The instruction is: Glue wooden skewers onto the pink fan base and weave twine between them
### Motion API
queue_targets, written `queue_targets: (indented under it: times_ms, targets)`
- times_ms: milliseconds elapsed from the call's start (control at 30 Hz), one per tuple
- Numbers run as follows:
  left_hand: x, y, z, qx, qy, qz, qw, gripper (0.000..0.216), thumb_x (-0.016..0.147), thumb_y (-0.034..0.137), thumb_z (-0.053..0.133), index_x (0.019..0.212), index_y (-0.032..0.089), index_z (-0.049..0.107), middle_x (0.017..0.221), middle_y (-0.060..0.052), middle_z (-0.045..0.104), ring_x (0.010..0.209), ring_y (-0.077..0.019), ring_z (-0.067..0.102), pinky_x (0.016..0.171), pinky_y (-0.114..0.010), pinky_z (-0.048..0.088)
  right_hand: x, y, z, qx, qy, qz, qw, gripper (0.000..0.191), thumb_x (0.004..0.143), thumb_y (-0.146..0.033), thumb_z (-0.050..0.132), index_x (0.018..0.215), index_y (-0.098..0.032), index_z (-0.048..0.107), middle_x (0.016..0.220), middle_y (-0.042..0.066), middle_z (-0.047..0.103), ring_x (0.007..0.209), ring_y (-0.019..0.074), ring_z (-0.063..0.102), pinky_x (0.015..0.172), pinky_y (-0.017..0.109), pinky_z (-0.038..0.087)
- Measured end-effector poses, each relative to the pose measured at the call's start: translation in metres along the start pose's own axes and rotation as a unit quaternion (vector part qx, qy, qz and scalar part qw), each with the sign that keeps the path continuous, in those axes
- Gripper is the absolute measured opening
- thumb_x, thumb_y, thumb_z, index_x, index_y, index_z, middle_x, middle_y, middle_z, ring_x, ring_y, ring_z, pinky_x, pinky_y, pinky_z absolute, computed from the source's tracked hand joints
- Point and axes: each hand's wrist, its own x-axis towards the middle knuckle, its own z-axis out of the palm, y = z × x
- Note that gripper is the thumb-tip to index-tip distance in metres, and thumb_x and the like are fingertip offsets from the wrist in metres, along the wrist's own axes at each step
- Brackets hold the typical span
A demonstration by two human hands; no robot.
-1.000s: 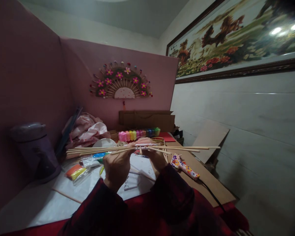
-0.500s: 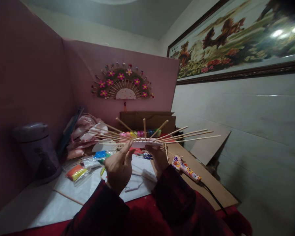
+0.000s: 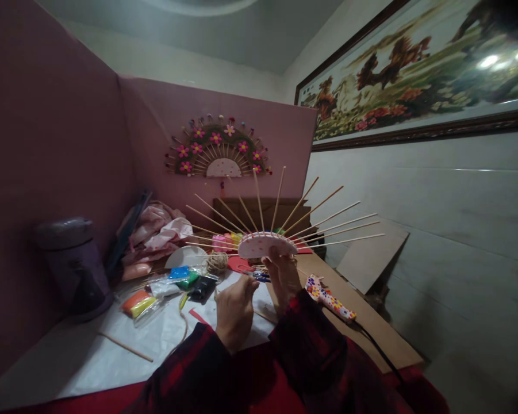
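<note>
Stick fan (image 3: pixel 259 244) above table (image 3: pixel 90 368), pink panel (image 3: pixel 150 149) behind.

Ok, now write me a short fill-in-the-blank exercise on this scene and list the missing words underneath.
1. The half-round base, with sticks spreading out from it, is held in the person's ____ hand.
2. The fan on the pink wall is decorated with bright pink ____.
3. The large framed picture shows running ____.
4. The clear bag nearest the tall bottle holds something yellow beside something ____.

Missing words: right; flowers; horses; orange.
</note>
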Motion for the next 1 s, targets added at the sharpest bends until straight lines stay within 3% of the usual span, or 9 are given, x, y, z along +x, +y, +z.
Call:
queue_targets:
  times_ms: [233,467,600,700,800,900,1000]
  targets:
    - [0.007,-0.004,-0.003,-0.06,0.0,-0.131,0.989,0.031,0.09,0.036,0.043,0.069,0.02,0.059,0.057,0.0,0.059,0.053,-0.0131,0.053,0.054,-0.024,0.031,-0.002,-0.004,0.004,0.099,-0.019,0.045,0.994,0.032,0.053,-0.021,0.084,0.077,-0.024,0.063,0.075,-0.006,0.065,0.069,0.0103,0.057,0.054,0.021,0.045]
    - [0.006,-0.008,0.003,-0.166,0.013,-0.155,0.974,0.01,0.081,0.024,0.05,0.079,0.02,0.059,0.072,-0.001,0.063,0.067,-0.0156,0.056,0.064,-0.025,0.038,-0.001,0.002,0.002,0.131,-0.047,0.056,0.989,0.028,0.061,-0.018,0.08,0.084,-0.025,0.067,0.084,-0.003,0.07,0.076,0.013,0.061,0.061,0.025,0.05]
    - [0.006,-0.013,0.006,-0.218,0.013,-0.187,0.958,0.013,0.08,0.03,0.054,0.074,0.02,0.059,0.06,0.001,0.057,0.058,-0.0146,0.052,0.058,-0.026,0.037,-0.001,0.002,0.003,0.145,-0.047,0.061,0.986,0.026,0.06,-0.019,0.082,0.081,-0.023,0.067,0.086,-0.003,0.071,0.08,0.0125,0.062,0.067,0.025,0.052]
    - [0.009,-0.016,0.008,-0.278,0.021,-0.24,0.93,0.023,0.077,0.04,0.059,0.068,0.019,0.058,0.051,0.003,0.05,0.05,-0.0126,0.046,0.053,-0.025,0.035,-0.002,0.0,0.005,0.17,-0.029,0.092,0.981,0.028,0.059,-0.022,0.084,0.082,-0.023,0.067,0.081,-0.004,0.07,0.078,0.0119,0.062,0.065,0.024,0.053]
    - [0.014,-0.017,0.008,-0.365,0.05,-0.283,0.885,0.029,0.066,0.042,0.07,0.074,0.016,0.06,0.059,0.001,0.057,0.056,-0.0125,0.051,0.057,-0.025,0.038,-0.004,-0.002,0.007,0.186,-0.015,0.113,0.976,0.028,0.061,-0.02,0.083,0.083,-0.022,0.067,0.079,-0.003,0.07,0.076,0.0113,0.063,0.062,0.022,0.053]
    - [0.02,-0.016,0.003,-0.439,0.073,-0.292,0.847,0.041,0.06,0.04,0.078,0.09,0.015,0.063,0.073,-0.001,0.065,0.069,-0.0136,0.057,0.066,-0.025,0.042,-0.007,-0.003,0.01,0.203,-0.007,0.139,0.969,0.026,0.063,-0.019,0.083,0.083,-0.02,0.067,0.077,-0.003,0.071,0.071,0.0104,0.064,0.06,0.021,0.054]
    - [0.024,-0.011,-0.006,-0.484,0.08,-0.273,0.827,0.047,0.062,0.039,0.079,0.1,0.018,0.063,0.082,-0.001,0.068,0.075,-0.0133,0.06,0.071,-0.025,0.043,-0.012,-0.003,0.013,0.221,0.002,0.171,0.96,0.019,0.066,-0.019,0.081,0.079,-0.02,0.066,0.07,-0.004,0.07,0.064,0.0095,0.063,0.057,0.021,0.054]
